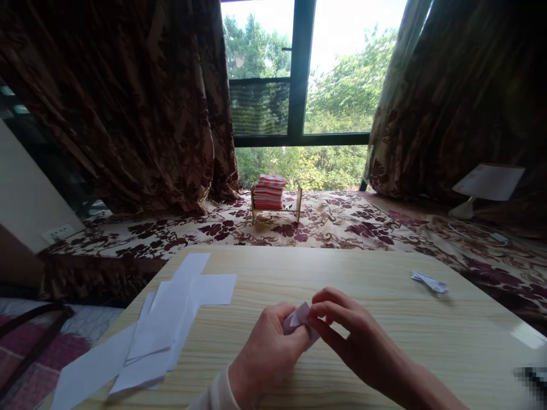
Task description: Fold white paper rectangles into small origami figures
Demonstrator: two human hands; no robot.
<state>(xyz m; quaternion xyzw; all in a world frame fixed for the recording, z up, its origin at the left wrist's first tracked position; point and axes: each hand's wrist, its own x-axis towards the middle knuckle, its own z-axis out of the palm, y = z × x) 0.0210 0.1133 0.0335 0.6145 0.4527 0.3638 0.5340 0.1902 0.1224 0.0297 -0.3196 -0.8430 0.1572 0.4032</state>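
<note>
Near the front middle of the table, a small folded piece of white paper [300,315] is between my two hands. My left hand [273,341] is closed around its lower part, with the thumb lying across it. From the right, my right hand [346,322] pinches the paper's right edge between thumb and forefinger, the other fingers bent above. Part of the paper is hidden by my fingers. Several loose white paper sheets [160,324] lie overlapping on the left side of the table. Another small folded paper [431,282] rests at the far right.
The pale wooden table [273,267] stands before a window ledge with a flowered cover [342,222]. On the ledge are a small rack [298,202] with folded striped cloths [269,192] and a lamp [487,181]. A dark blurred object [536,381] is at the right edge.
</note>
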